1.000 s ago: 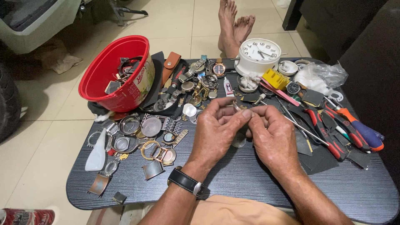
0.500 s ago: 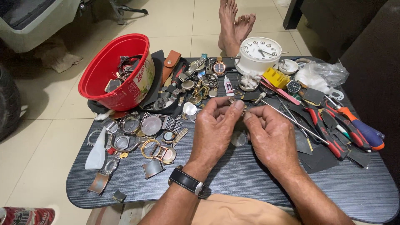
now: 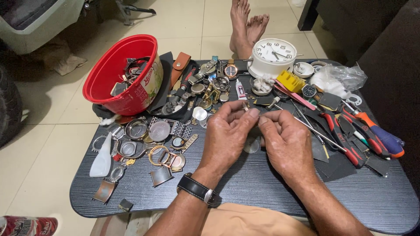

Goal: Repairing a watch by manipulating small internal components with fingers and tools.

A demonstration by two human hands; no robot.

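My left hand and my right hand meet fingertip to fingertip over the middle of the low black table. Together they pinch a small metal watch part, mostly hidden by the fingers. A black wristwatch is on my left wrist. A round clear watch glass lies on the table just beneath the two hands. Loose watch cases and rings lie to the left of my left hand.
A red plastic bowl with watch parts stands at the back left. A white alarm clock is at the back, and red-and-black tools and an orange-handled screwdriver lie on the right. Bare feet rest on the floor beyond.
Both hands stay in the same place over the table. Only the fingertips have shifted slightly around the small part.
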